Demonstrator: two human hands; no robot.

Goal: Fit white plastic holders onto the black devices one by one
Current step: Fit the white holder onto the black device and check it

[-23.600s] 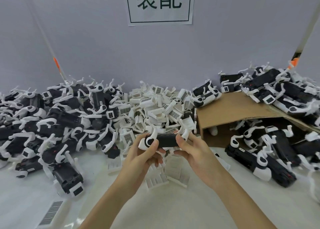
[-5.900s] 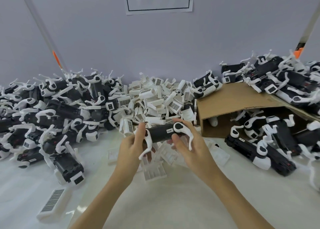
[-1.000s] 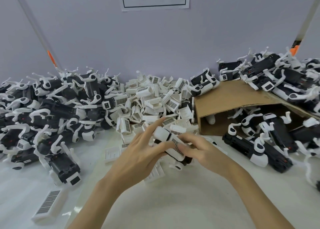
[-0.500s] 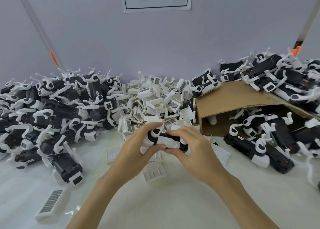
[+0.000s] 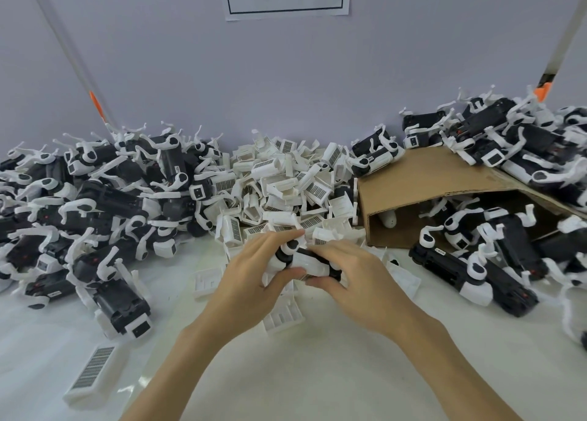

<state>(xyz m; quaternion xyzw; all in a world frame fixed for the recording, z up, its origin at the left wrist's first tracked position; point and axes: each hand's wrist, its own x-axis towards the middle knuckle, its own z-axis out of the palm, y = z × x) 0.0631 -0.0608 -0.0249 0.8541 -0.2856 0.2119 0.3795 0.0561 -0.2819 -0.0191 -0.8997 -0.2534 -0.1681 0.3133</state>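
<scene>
A black device (image 5: 297,255) with white arms lies between both hands above the table's middle. My left hand (image 5: 254,277) grips its left end, thumb underneath and fingers curled over the top. My right hand (image 5: 352,277) grips its right half, where a white plastic holder (image 5: 309,263) sits against the body. How far the holder is seated is hidden by the fingers. A heap of loose white holders (image 5: 286,185) rises just behind the hands.
Black devices with white arms are piled at the left (image 5: 89,204) and at the right (image 5: 508,249). A tipped cardboard box (image 5: 422,185) lies right of the heap. Loose holders (image 5: 282,317) lie under the hands, and a barcoded one (image 5: 92,373) at the front left.
One second ago the left fingers were spread over the device with the holder's barcode side up. Both hands have since closed round the device and hold it level, almost still.
</scene>
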